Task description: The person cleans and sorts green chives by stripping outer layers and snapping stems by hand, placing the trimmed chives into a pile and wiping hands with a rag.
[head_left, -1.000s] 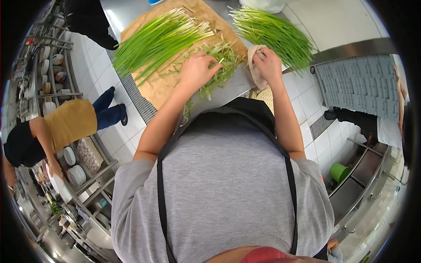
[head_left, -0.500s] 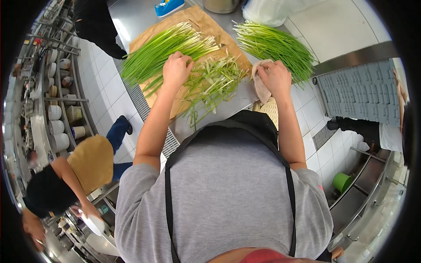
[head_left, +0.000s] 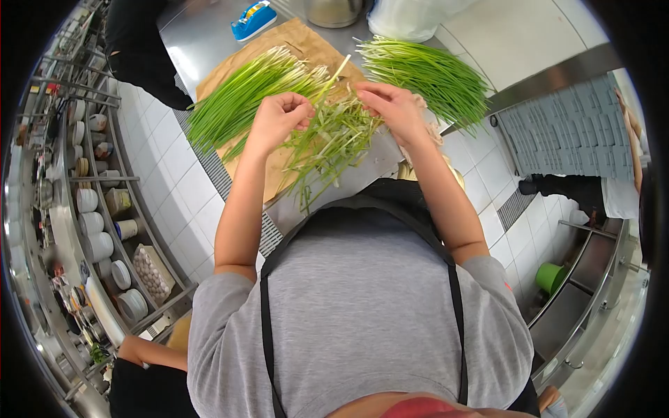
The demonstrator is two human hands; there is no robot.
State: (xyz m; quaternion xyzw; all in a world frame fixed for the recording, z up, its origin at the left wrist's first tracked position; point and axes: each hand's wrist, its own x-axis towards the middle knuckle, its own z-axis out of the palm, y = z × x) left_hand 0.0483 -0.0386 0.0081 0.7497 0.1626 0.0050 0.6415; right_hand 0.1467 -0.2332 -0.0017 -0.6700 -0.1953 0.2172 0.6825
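Observation:
Bent fingers on my left hand close at the lower end of a single pale green scallion, which slants up to the right. My right hand has its thumb and fingers pinched together just right of that stalk; what they grip, if anything, is too small to make out. Beneath both hands spreads a loose heap of stripped scallion leaves. Left of it, a thick bunch of scallions rests on brown paper. Another scallion bunch lies on the right, beyond my right hand. A cloth is partly hidden behind my right wrist.
A blue tape dispenser, a metal pot and a white plastic bag stand at the table's back. Shelves with bowls line the left. Another person's dark clothing is at the upper left; a co-worker's arm shows lower left.
My right hand has left the cloth and moved left over the leaf heap. A single scallion now stands out between my hands. The co-worker at left has shifted down and right.

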